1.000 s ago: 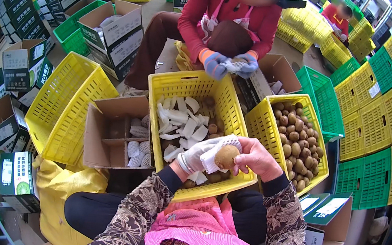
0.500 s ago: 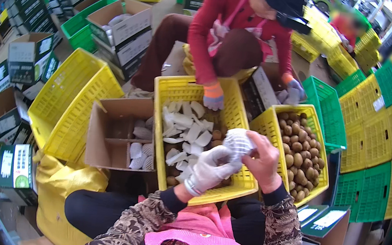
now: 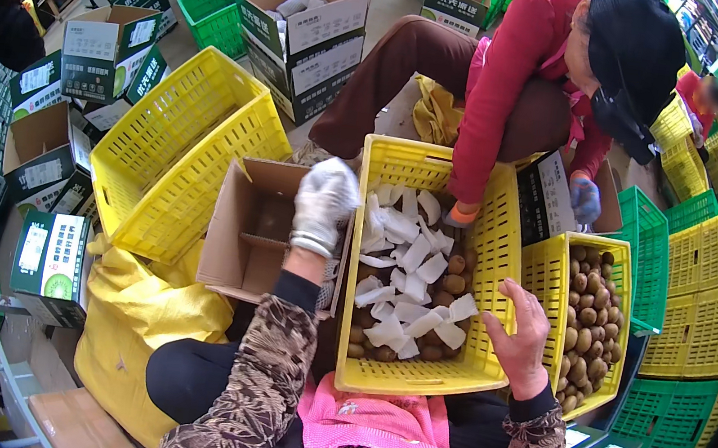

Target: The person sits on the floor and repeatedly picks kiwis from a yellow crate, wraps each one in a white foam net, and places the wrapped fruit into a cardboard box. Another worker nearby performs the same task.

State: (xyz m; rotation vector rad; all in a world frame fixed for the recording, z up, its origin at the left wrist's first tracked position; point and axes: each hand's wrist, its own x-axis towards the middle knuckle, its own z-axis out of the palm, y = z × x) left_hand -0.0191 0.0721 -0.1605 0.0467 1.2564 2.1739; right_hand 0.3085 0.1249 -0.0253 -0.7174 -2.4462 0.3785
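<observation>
My left hand (image 3: 321, 212), in a white glove, is over the right side of an open cardboard box (image 3: 229, 234). Motion smears its fingers, so whether anything is in them is hidden. White sleeved pieces show partly beneath my left wrist in that box. My right hand (image 3: 522, 336) is bare, with thumb and fingers apart and nothing in it. It hovers at the right side of a yellow crate (image 3: 424, 383), its thumb near a white foam net sleeve (image 3: 463, 308). More foam sleeves (image 3: 417, 252) lie over kiwifruit (image 3: 453, 283) in this crate.
A co-worker in red (image 3: 505, 89) reaches a gloved hand (image 3: 462, 215) into the crate's far end. A second yellow crate (image 3: 555, 286) of kiwifruit (image 3: 586, 326) stands right. An empty tilted yellow crate (image 3: 179, 141) and a yellow sack (image 3: 125, 311) are left.
My hands have parted: the left went from above the crate to the cardboard box, the right released the sleeved kiwifruit and opened. The view has shifted left, and the co-worker leans further over.
</observation>
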